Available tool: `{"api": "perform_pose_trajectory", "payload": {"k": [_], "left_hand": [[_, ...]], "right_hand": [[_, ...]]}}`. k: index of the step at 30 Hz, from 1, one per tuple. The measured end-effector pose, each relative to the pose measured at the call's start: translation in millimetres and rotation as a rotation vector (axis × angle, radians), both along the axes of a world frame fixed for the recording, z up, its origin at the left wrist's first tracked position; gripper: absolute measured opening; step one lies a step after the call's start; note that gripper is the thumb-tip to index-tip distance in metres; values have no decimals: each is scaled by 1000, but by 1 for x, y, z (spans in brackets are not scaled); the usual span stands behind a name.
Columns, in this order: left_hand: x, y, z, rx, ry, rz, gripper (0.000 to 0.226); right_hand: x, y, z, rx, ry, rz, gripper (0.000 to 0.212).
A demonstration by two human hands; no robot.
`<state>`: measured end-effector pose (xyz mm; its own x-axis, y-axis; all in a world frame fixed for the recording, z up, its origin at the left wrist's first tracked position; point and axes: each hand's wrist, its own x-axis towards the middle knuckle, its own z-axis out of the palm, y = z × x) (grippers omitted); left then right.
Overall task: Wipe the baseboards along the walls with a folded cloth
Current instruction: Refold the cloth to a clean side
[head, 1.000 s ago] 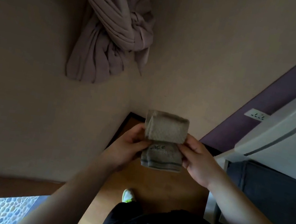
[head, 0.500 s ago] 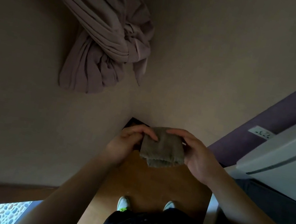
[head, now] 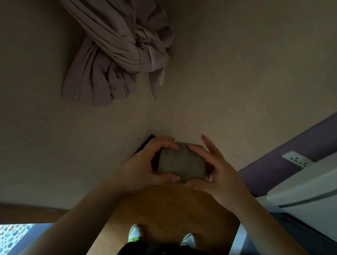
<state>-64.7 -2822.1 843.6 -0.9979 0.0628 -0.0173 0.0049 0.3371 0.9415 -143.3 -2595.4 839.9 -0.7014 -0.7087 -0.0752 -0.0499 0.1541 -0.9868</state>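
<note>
At the frame's centre, the left hand [head: 146, 163] and right hand [head: 219, 175] both grasp a folded grey cloth [head: 181, 163], fingers curled over its edges, above the wooden floor [head: 174, 212]. A knotted curtain [head: 117, 53] hangs at upper left.

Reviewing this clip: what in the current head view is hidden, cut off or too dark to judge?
- Baseboard: only a dark sliver in the corner shows; the left hand and right hand with the cloth cover the rest.
- Cloth: its fold count and underside are hidden by fingers.
- Curtain: top cut off by the frame edge.
- Wall socket: partly behind the white appliance.
</note>
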Motion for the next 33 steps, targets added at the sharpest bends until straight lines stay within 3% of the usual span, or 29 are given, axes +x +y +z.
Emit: {"api": "perform_pose_trajectory", "payload": {"k": [7, 12, 18, 22, 26, 33], "left_hand": [[4, 18, -2, -122, 100, 29, 70], [5, 28, 3, -155, 132, 43, 71], [5, 33, 0, -287, 180, 97, 73], [2, 30, -4, -452, 158, 43, 78], [2, 30, -6, -506, 173, 14, 69], [1, 39, -3, -404, 179, -63, 55]], "right_hand": [[-5, 4, 6, 257, 383, 42, 81], [-6, 4, 2, 423, 497, 65, 91], [-3, 4, -4, 468, 687, -45, 67], [-6, 6, -6, 431, 608, 3, 58], [-12, 16, -1, 344, 510, 106, 60], [-16, 33, 12, 301, 292, 157, 53]]}}
